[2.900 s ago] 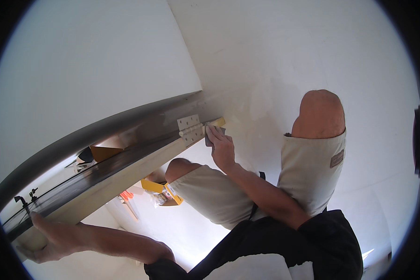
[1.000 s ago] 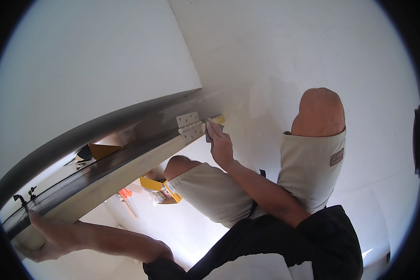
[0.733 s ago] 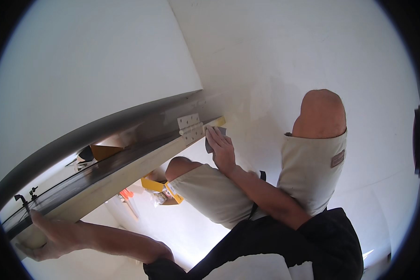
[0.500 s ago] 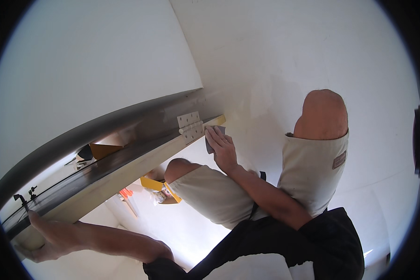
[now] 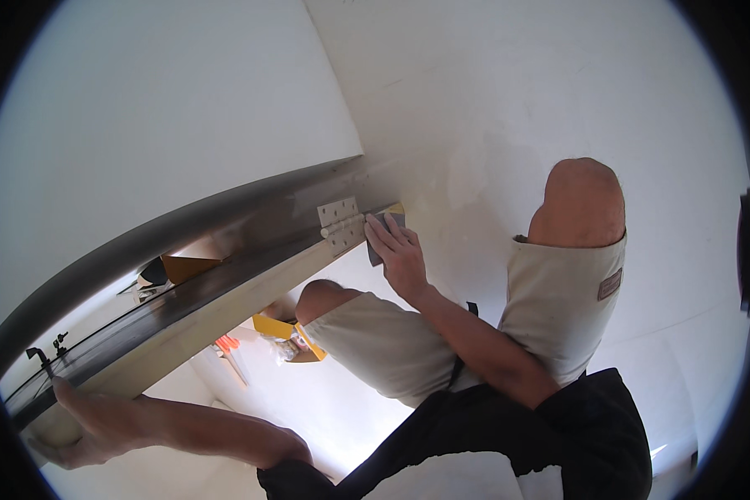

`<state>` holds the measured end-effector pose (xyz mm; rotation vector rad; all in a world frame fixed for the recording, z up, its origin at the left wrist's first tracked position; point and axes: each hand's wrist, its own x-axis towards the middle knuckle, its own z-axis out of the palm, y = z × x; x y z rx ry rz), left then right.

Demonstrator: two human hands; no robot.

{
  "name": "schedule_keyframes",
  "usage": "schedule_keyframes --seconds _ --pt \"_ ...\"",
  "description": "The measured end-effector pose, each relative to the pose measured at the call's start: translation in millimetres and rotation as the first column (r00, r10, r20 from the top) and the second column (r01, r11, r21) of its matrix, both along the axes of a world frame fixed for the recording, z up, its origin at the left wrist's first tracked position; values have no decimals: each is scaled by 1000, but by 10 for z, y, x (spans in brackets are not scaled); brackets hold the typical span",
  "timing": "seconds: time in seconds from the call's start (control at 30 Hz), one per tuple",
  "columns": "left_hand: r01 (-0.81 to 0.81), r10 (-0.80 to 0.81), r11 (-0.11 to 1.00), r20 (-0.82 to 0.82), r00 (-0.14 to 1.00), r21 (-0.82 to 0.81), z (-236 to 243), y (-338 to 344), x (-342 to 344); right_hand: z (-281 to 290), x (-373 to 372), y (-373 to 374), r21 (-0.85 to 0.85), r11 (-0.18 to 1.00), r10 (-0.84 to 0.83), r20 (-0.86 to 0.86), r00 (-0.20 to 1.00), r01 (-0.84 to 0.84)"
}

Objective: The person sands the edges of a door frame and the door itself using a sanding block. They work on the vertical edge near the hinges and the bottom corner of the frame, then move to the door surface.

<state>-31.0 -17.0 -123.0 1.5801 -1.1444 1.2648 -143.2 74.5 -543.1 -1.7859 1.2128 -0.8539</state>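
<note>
A long door panel (image 5: 200,327) with a cream edge and a dark, glossy face runs slantwise from lower left to centre. A pale metal hinge (image 5: 340,227) with screw holes is fixed near its far end. My right hand (image 5: 400,262) presses a dark grey piece of sandpaper (image 5: 375,252) against the edge just right of the hinge, its fingers laid over the sheet. At the lower left, my left hand (image 5: 100,423) clasps the near end of the panel; its fingertips are partly hidden and dim.
Beyond the panel curves a dark grey band (image 5: 142,237) below a white wall (image 5: 183,92). A black handle-like fitting (image 5: 37,357) stands by the left hand. Below the panel lie an open yellow box (image 5: 272,327) and an orange-handled tool (image 5: 229,348). My knees flank the right arm.
My right hand and the sandpaper have shifted slightly up and to the right along the panel's end. The left hand keeps its place.
</note>
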Motion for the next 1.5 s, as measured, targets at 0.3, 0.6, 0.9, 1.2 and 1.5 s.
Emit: schedule_keyframes --seconds 0.3,0.6,0.9,1.2,1.5 --pt "-19 19 1000 13 1000 6 11 22 36 -19 10 -37 9 1000 29 -39 999 -29" --pt "4 -5 1000 7 1000 22 10 32 53 -41 52 -131 -5 1000 4 -9 1000 -4" --pt "-40 40 999 -19 999 4 -9 -6 -15 36 123 -40 59 997 -41 -46 998 44" --pt "-103 103 995 -26 994 -10 -14 -37 -66 24 151 215 205 976 -83 8 997 80" --pt "13 -13 1000 -28 1000 4 -1 26 34 113 133 208 205 976 -85 62 994 70"
